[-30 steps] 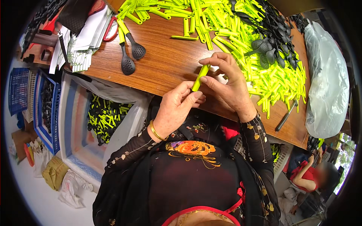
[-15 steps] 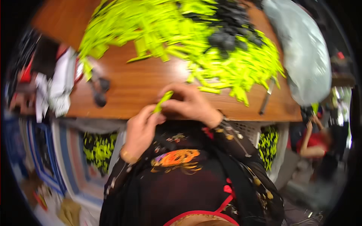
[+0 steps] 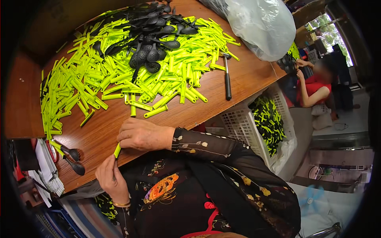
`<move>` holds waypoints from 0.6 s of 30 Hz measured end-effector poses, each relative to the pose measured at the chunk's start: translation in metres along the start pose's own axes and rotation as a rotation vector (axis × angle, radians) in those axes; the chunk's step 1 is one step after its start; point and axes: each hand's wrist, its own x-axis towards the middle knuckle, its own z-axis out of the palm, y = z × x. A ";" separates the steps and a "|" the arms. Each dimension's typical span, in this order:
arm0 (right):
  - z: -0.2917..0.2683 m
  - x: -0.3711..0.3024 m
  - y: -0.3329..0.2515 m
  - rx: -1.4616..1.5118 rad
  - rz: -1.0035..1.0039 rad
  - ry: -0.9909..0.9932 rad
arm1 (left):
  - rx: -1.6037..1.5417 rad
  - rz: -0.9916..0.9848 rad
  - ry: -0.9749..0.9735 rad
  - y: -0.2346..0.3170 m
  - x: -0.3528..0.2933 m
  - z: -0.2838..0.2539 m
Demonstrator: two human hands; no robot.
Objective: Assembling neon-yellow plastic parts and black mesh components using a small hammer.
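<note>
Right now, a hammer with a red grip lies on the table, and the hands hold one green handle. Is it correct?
The colour is wrong: the head view shows a hammer with a black grip on the table. The left hand and right hand hold one green handle.

Lt: bright | window [image 3: 326, 28] glare, upper R | tabletop [image 3: 99, 135] sheen | fisheye bend, blk rim

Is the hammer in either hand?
No: the black-handled hammer lies on the brown table, while the left hand and right hand hold a green handle.
</note>
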 end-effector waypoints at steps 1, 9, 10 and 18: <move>-0.002 -0.002 -0.002 -0.001 0.002 0.003 | 0.112 0.091 0.021 0.000 0.005 0.000; -0.122 -0.067 0.011 -0.611 0.626 0.334 | 0.185 0.066 0.057 -0.015 -0.017 -0.008; -0.158 -0.119 0.033 -1.046 0.397 0.010 | 0.195 0.084 0.047 -0.015 -0.015 -0.007; -0.224 -0.285 0.076 -0.267 1.201 0.497 | 0.080 -0.037 0.091 -0.011 -0.019 -0.003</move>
